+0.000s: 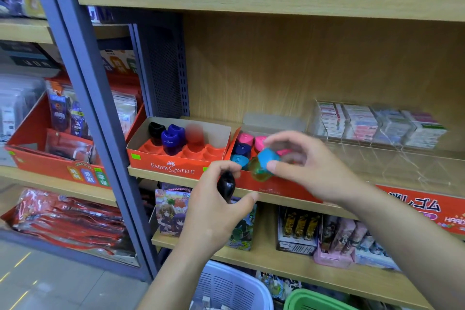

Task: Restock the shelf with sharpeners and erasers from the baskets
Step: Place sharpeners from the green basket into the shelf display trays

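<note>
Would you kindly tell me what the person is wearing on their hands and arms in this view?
Nothing is worn on either. The left hand and right hand are bare, with no gloves, rings or bracelets showing. The left forearm and right forearm are bare as far as the frame's edge, so no sleeve, watch or wristband is in view.

black sharpener (pixel 226 185), blue-and-yellow sharpener (pixel 264 165), red boxes (pixel 173 167), white basket (pixel 234 287).

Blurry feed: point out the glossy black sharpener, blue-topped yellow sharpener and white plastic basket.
glossy black sharpener (pixel 226 186): head view, rounded side.
blue-topped yellow sharpener (pixel 267 160): head view, blue top.
white plastic basket (pixel 232 287): head view, slotted wall.
</note>
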